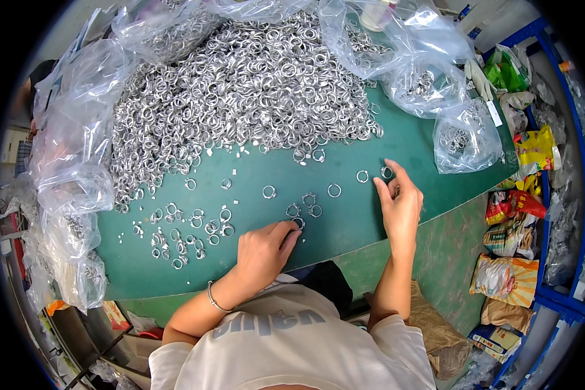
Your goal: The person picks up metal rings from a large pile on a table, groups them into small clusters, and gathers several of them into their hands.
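Observation:
A big heap of small silver metal rings (240,91) covers the far half of a green table (344,227). Loose rings lie scattered nearer me, with a small cluster (303,205) at the middle. My left hand (263,250) rests on the table, fingers curled, its fingertips on a ring (298,223) at the edge of that cluster. My right hand (400,205) is raised on its side, fingers apart, with the index tip touching a ring (387,172). Two more single rings (348,183) lie just left of it.
Clear plastic bags with rings stand along the left edge (71,182) and at the far right (465,136). Another group of loose rings (182,237) lies left of my left hand. Snack packets and bags (510,279) fill a blue shelf frame on the right.

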{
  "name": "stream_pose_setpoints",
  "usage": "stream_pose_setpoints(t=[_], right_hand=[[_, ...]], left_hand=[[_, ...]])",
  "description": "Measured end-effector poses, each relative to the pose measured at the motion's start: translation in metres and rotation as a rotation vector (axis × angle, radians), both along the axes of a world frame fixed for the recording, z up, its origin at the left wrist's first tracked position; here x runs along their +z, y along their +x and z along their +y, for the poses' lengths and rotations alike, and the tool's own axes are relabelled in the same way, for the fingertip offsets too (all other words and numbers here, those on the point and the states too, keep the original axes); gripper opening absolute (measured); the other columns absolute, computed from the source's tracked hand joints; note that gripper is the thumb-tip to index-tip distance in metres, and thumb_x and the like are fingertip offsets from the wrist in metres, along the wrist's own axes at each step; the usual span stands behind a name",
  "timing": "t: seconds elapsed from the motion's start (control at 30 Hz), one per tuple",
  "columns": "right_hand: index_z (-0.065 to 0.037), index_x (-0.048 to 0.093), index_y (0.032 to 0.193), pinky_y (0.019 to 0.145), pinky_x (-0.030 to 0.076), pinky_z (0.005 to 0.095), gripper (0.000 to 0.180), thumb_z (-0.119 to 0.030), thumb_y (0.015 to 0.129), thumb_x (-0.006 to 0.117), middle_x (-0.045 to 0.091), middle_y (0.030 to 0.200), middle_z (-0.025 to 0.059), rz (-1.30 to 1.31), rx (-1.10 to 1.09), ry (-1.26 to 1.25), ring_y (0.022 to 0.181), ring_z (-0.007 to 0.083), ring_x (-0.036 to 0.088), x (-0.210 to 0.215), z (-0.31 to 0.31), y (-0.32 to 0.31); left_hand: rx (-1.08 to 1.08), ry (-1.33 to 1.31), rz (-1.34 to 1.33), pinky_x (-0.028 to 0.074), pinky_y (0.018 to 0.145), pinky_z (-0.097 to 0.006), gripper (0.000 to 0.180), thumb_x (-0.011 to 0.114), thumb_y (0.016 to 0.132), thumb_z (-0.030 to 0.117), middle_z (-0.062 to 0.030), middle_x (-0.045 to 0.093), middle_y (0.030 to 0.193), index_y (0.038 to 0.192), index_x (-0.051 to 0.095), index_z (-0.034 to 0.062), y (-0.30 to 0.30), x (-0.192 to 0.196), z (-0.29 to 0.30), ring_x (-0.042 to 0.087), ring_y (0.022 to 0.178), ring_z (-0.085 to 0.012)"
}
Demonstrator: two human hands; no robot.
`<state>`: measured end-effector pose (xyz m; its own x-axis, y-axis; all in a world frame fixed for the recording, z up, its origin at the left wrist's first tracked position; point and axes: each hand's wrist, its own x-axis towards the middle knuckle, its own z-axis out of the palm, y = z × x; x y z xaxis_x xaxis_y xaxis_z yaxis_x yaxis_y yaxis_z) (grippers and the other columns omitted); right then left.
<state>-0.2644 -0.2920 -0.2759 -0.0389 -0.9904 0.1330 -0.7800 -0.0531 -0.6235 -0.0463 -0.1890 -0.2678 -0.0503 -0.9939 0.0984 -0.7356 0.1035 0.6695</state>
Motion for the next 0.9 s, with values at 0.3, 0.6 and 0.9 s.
stream_pose_setpoints(t=[0.3, 0.6, 0.9], right_hand=[[-0.001, 0.064, 0.099, 0.044, 0.031, 0.0218, 0.020, -0.007, 0.080, 0.067, 0.051, 0.065, -0.0018, -0.584, 0.171, 0.235, 0.049, 0.0055, 0.040, 0.006, 0.019, 0.027], [-0.005, 0.067, 0.102, 0.051, 0.030, 0.0171, 0.029, 0.003, 0.074, 0.070, 0.045, 0.065, -0.0081, -0.781, 0.583, 0.573, 0.058, 0.0010, 0.037, 0.032, 0.047, 0.069], [-0.003, 0.067, 0.103, 0.049, 0.033, 0.0214, 0.030, 0.001, 0.073, 0.072, 0.043, 0.060, -0.0013, -0.524, 0.631, 0.343, 0.053, 0.0064, 0.037, 0.041, 0.038, 0.098]], left_hand=[[0.065, 0.236, 0.229, 0.042, 0.044, -0.036, 0.012, 0.068, 0.079, 0.012, -0.0089, 0.059, 0.061, 0.089, 0.064, 0.0069, 0.008, 0.014, 0.002, 0.057, 0.049, -0.0234], [0.007, 0.868, 1.394, 0.024, 0.041, -0.023, 0.017, 0.058, 0.092, 0.018, 0.0037, 0.044, 0.055, 0.099, 0.063, 0.0030, 0.035, 0.016, -0.003, 0.031, 0.045, -0.0051], [0.113, 0.601, 1.121, 0.023, 0.043, -0.020, 0.024, 0.057, 0.093, 0.020, 0.0059, 0.046, 0.062, 0.100, 0.065, -0.0009, 0.068, 0.036, -0.011, 0.033, 0.052, -0.0006]])
